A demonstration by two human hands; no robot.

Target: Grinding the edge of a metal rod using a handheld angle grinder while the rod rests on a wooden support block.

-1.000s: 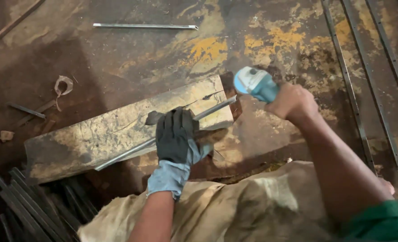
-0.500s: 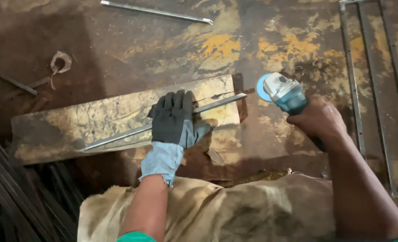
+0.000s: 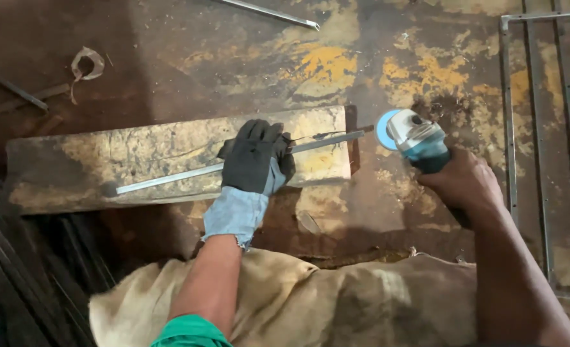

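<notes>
A thin metal bar [image 3: 188,175] is pinned flat under the gloved left hand [image 3: 254,157], whose fingers are spread and pressed down over it rather than wrapped around it. The bar lies at a slight slant along a worn slab [image 3: 137,160], which rests on the stained floor [image 3: 169,58]; one end of the bar reaches out to the left of that hand, and the other end runs to the right, just past the slab's edge. An angle grinder [image 3: 417,138] is gripped in the bare right hand [image 3: 463,183], which is closed around the body of the tool. The grinder's disc is held just beside the bar's right end; whether the two touch cannot be told. The hands are kept apart, with the slab's right edge between them. Below both forearms, sackcloth [image 3: 311,302] is spread. To the right of the right hand, a frame [image 3: 542,128] of long metal rails is laid on the floor. Far above the left hand, a second rod [image 3: 269,13] is seen lying loose. Well to the left of the left hand, a curled scrap [image 3: 87,62] and a dark bar [image 3: 18,93] are found, and below these a bundle of dark rods [image 3: 15,270] is stacked.
</notes>
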